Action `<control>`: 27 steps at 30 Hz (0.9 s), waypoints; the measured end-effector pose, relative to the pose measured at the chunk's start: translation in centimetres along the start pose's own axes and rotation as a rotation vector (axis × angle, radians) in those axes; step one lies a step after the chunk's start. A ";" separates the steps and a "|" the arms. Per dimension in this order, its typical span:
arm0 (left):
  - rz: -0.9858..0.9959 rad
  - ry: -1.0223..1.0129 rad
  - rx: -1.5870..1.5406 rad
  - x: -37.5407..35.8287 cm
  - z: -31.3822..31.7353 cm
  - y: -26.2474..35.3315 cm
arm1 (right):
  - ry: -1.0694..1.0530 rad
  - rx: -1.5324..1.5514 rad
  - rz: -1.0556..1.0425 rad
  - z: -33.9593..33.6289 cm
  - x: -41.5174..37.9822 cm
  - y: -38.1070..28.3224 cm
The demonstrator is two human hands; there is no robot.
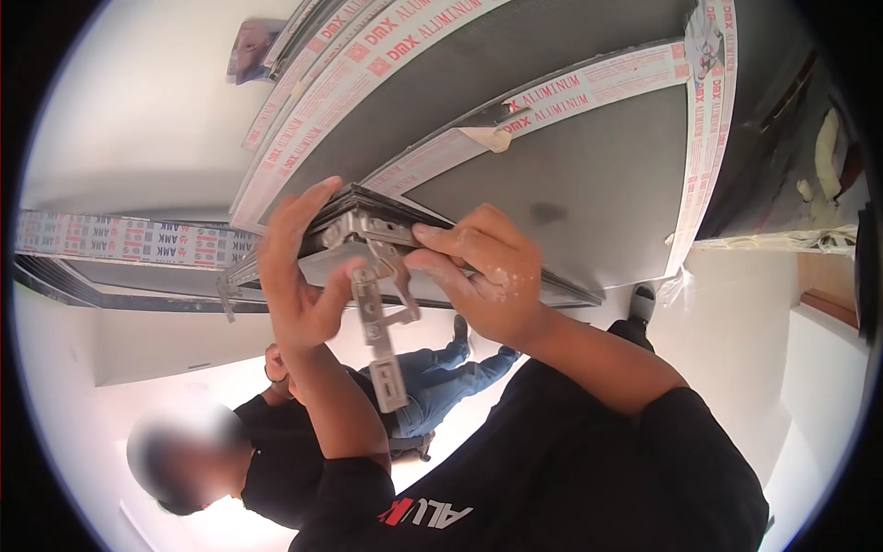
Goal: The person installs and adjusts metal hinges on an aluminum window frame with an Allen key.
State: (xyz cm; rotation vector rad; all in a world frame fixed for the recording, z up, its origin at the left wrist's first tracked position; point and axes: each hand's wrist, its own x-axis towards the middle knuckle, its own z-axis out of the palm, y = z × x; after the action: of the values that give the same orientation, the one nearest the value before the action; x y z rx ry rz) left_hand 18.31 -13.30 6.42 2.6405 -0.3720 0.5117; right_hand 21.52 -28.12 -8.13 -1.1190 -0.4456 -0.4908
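One metal hinge [372, 308] is pinched by right hand [492, 267]; left hand [296, 267] wraps the frame corner [355, 195], apparently for support.

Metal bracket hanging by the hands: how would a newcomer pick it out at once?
Find the frame wrapped in white tape lettered DMX ALUMINUM; below it, the left hand and right hand flank a dark frame corner. The metal bracket hangs beside the left thumb. Unlike the smaller metal piece at the picture's left, it ends in a slotted rectangle.
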 end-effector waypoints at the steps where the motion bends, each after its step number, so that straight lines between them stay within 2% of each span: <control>1: 0.025 -0.014 0.004 -0.3 0.0 0.3 | 0.006 0.002 0.006 0.2 0.2 -0.2; 3: 0.048 -0.034 0.012 -0.9 0.3 0.6 | -0.008 0.025 0.023 0.3 0.8 -1.0; 6: 0.118 0.067 -0.027 -2.1 1.1 -0.3 | -0.025 0.041 0.027 0.3 0.7 -1.4; 9: 0.177 0.009 0.036 -2.5 1.5 -1.1 | -0.116 0.017 0.031 -0.7 0.4 -1.1; 10: 0.190 0.094 0.025 -2.3 2.0 -1.2 | -0.121 0.020 0.034 -1.0 0.4 -1.0; 11: 0.202 0.175 0.014 -2.3 2.4 -1.2 | -0.175 0.079 0.096 -1.2 0.6 -0.7; 13: 0.180 0.181 0.041 -2.5 2.5 -0.9 | -0.225 0.138 0.170 -2.0 0.7 -0.7; 14: 0.165 0.195 0.072 -2.6 2.4 -0.7 | -0.259 0.172 0.283 -2.5 0.9 -0.8; 15: 0.161 0.193 0.075 -2.6 2.1 -0.4 | -0.294 0.207 0.392 -2.6 0.9 -0.9; 16: 0.172 0.130 0.113 -2.6 1.8 -0.1 | -0.297 0.210 0.395 -2.6 0.7 -1.0; 17: 0.183 0.067 0.150 -2.7 1.6 0.0 | -0.279 0.195 0.347 -2.6 0.4 -1.0; 21: 0.269 0.048 0.237 -2.9 1.1 -0.1 | -0.258 0.204 0.182 -2.7 -0.1 -0.6; 22: 0.250 0.070 0.211 -3.1 1.1 0.1 | -0.257 0.207 0.183 -2.6 -0.2 -0.5; 24: 0.232 0.091 0.186 -3.1 1.3 0.3 | -0.209 0.211 0.045 -2.2 -0.5 -0.2; 27: 0.304 0.211 0.225 -2.8 1.3 0.3 | -0.219 0.171 -0.015 -2.4 -0.7 0.2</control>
State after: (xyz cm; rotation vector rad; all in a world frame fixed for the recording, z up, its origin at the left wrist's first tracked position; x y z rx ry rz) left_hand 16.12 -13.66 4.33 2.7185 -0.6893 0.9721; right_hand 21.29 -30.18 -9.55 -1.0080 -0.6747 -0.3373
